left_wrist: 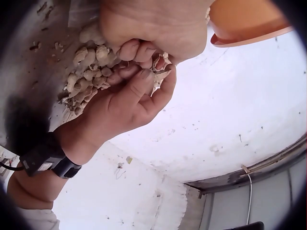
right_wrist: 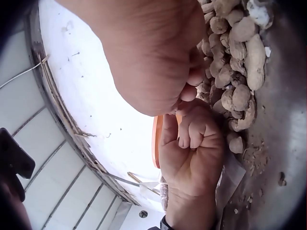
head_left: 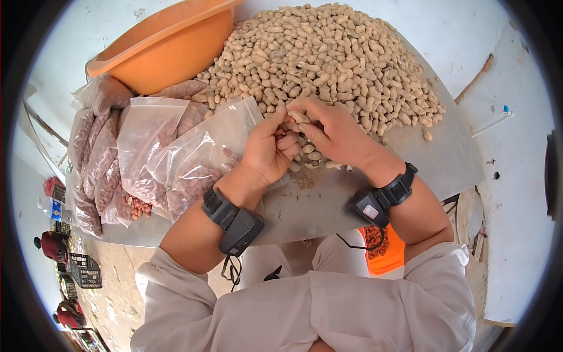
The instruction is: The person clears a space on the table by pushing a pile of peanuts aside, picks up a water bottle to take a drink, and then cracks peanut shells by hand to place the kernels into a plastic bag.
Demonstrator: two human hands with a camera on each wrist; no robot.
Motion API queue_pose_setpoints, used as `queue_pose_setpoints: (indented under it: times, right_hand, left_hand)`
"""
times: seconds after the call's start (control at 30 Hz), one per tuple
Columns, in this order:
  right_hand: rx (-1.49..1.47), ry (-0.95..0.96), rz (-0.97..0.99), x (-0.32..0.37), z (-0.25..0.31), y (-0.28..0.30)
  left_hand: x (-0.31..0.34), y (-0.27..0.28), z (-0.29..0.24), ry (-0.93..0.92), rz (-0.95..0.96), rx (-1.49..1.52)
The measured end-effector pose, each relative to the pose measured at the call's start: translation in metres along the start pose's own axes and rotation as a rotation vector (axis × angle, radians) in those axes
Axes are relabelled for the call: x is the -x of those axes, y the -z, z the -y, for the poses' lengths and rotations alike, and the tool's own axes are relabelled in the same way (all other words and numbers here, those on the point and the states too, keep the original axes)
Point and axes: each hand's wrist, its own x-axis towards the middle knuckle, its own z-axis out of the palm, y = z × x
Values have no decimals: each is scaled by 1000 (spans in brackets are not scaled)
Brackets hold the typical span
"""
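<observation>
FRAME CENTRE, HEAD VIEW: Both hands meet low over the desk (head_left: 434, 158). The left hand (head_left: 267, 155) and right hand (head_left: 334, 132) curl their fingers on a single peanut pod (head_left: 299, 117), pinched between thumbs and fingertips. I judge the pod light, dry and brittle. It is best held at its two ends, with pressure on the seam so the kernels are not crushed. Left of the hands lie clear bags of shelled kernels (head_left: 176, 158). Beyond them rises the pile of unshelled peanuts (head_left: 328, 53), and at upper left stands an orange basin (head_left: 170, 47).
</observation>
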Motion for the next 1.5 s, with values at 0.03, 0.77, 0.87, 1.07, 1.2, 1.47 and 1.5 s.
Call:
queue_pose_setpoints:
  times: [0.03, 0.77, 0.87, 1.07, 1.2, 1.47, 1.5]
  right_hand:
    - [4, -1, -8, 0, 0, 0]
    - [-462, -296, 47, 2, -2, 3]
    - [-525, -313, 59, 1, 0, 3]
    - [-441, -277, 2, 3, 2, -2]
    - [-328, -229, -45, 4, 3, -6]
    - [-197, -197, -47, 5, 3, -7]
    - [-191, -199, -39, 5, 4, -7]
  left_hand:
    - [0, 0, 0, -2, -8, -1]
    - [6, -5, -1, -127, 88, -289]
    - [8, -7, -2, -232, 122, -440]
    - [9, -13, -1, -376, 106, -625]
    - [7, -10, 0, -391, 40, -707]
    - [8, -13, 1, -385, -50, -669]
    - [8, -14, 1, -381, -53, -647]
